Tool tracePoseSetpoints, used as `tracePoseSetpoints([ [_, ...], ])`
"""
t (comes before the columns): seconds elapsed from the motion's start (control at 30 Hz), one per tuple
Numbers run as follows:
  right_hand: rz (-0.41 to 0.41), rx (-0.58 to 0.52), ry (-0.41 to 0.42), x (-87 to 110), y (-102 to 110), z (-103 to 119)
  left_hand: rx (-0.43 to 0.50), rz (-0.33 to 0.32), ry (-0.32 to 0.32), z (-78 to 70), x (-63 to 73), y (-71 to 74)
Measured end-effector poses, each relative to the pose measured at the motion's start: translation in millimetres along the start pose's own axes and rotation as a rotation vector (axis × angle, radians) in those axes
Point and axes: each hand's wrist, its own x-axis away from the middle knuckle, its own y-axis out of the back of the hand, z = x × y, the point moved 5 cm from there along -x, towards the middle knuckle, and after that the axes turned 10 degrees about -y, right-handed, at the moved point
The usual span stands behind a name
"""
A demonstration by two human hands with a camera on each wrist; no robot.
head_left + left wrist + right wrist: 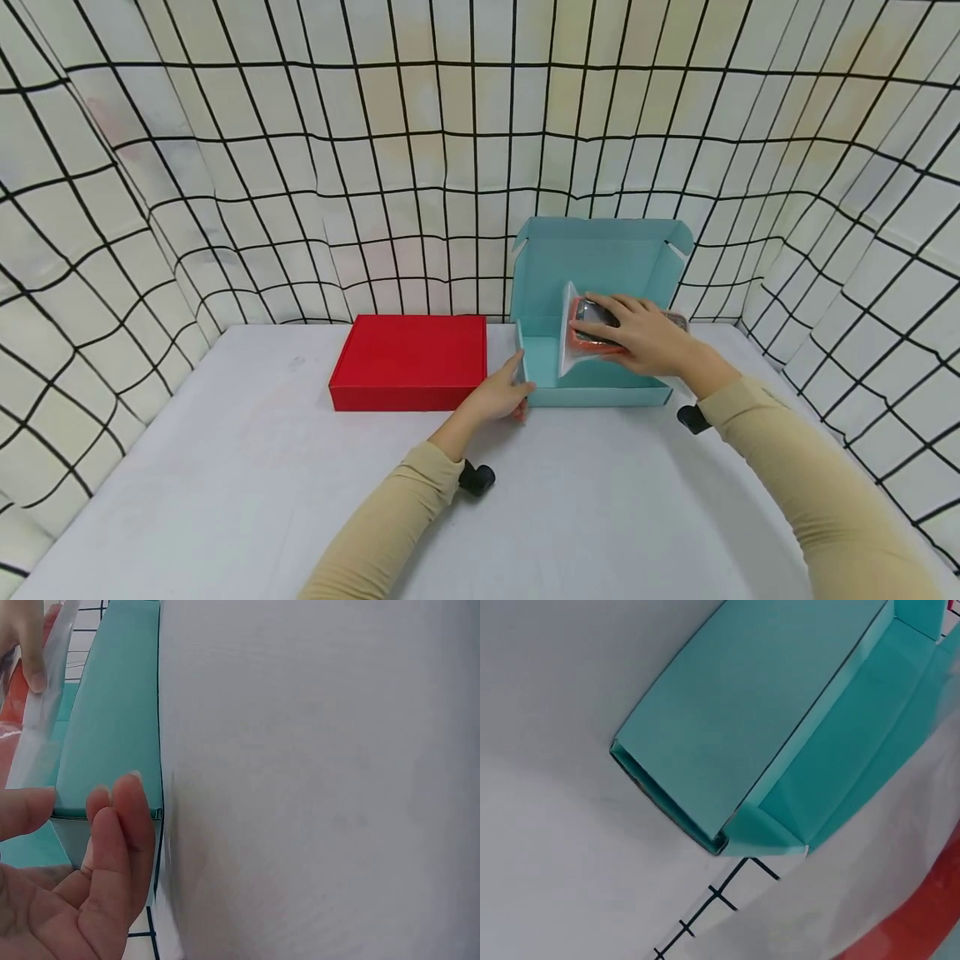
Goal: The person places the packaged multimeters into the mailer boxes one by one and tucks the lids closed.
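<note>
A teal cardboard box (608,397) stands open on the table with its lid (592,250) raised at the back. My left hand (495,394) grips the box's front left corner. In the left wrist view, the thumb (28,812) and the fingers (120,844) lie on either side of that corner. My right hand (648,337) holds a clear plastic bag (567,342) from above, over the box's inside. Something orange-red and dark shows through the plastic, but its kind cannot be made out. The right wrist view shows part of the bag (889,919) beside the box, without the hand.
A closed red box (412,354) lies to the left of the teal one. Both rest on a white-covered table (247,467). White walls with a black grid (450,167) rise behind and at both sides.
</note>
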Motion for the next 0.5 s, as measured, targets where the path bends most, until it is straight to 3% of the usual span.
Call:
tracePoseSetpoints([
  [0.27,-0.052,0.084,0.135,-16.3,-12,8,0.002,0.005,-0.004,0.0,-0.6,0.6],
  [0.5,-0.071,0.105,0.184,-25.1,-23,13,0.006,0.007,-0.021,-0.7,0.4,0.8],
])
